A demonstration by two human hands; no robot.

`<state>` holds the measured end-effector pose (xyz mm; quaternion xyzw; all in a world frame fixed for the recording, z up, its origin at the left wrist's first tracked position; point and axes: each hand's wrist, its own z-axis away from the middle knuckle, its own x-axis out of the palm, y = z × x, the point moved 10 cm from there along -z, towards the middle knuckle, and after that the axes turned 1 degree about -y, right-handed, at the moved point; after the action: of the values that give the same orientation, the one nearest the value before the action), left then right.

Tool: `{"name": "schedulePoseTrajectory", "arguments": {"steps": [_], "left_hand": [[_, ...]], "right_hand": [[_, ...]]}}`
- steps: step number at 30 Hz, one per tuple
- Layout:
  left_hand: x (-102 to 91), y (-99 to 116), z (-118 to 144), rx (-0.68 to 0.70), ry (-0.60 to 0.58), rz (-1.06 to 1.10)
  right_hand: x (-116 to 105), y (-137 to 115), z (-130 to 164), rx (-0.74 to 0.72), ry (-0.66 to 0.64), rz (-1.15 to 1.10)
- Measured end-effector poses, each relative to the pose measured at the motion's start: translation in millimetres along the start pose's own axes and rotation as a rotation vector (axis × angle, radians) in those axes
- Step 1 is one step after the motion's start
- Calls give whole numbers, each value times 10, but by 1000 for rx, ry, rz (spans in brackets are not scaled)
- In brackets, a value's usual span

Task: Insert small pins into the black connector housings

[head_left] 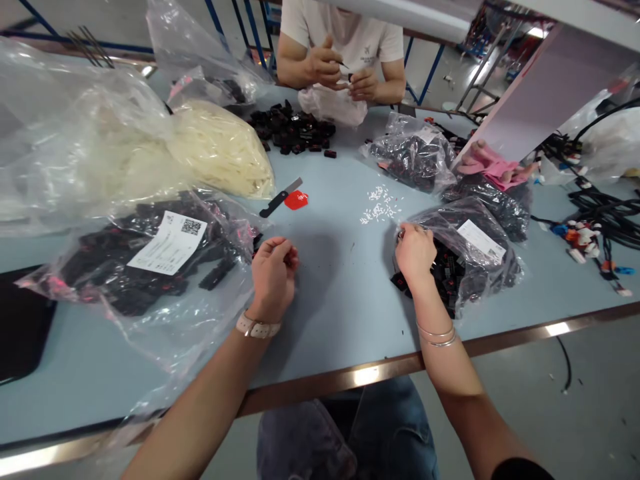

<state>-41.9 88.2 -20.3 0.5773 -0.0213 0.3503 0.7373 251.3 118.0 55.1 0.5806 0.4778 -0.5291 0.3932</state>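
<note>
**Hands at the bags of black parts**

My right hand [415,252] is closed on the mouth of a clear bag [475,257] of black parts at the table's [340,293] near edge. My left hand [273,270] is curled shut just beside a labelled bag [150,260]; whether it holds anything, I cannot tell. Across the table a co-worker's hands [345,75] work over a black pile [293,128].
</note>
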Motion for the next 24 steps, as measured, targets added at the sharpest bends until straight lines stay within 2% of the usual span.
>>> {"name": "schedulePoseTrajectory", "arguments": {"steps": [5,8,11,14,16,18,21,24], "left_hand": [[106,-60,-3,-31,-114,-96],[203,-110,33,-43,-207,-229],[337,-169,116,-51,-337,-396],[434,-271,201,-101,-458,-478],[487,-356,250,-160,-547,-452],[519,-419,283,-221,-615,-384],[495,-424,257,-252,-605,-305],[464,-371,206,-217,-561,-306]], "right_hand": [[53,-18,-4,-14,-71,25],[68,-149,41,-72,-109,-13],[31,-350,139,-150,-91,-104],[23,-662,314,-311,-99,-343],[24,-902,466,-468,-126,-536],[33,-1053,583,-567,-131,-614],[68,-1155,657,-637,-143,-646],[47,-1166,637,-687,-153,-670]]}}
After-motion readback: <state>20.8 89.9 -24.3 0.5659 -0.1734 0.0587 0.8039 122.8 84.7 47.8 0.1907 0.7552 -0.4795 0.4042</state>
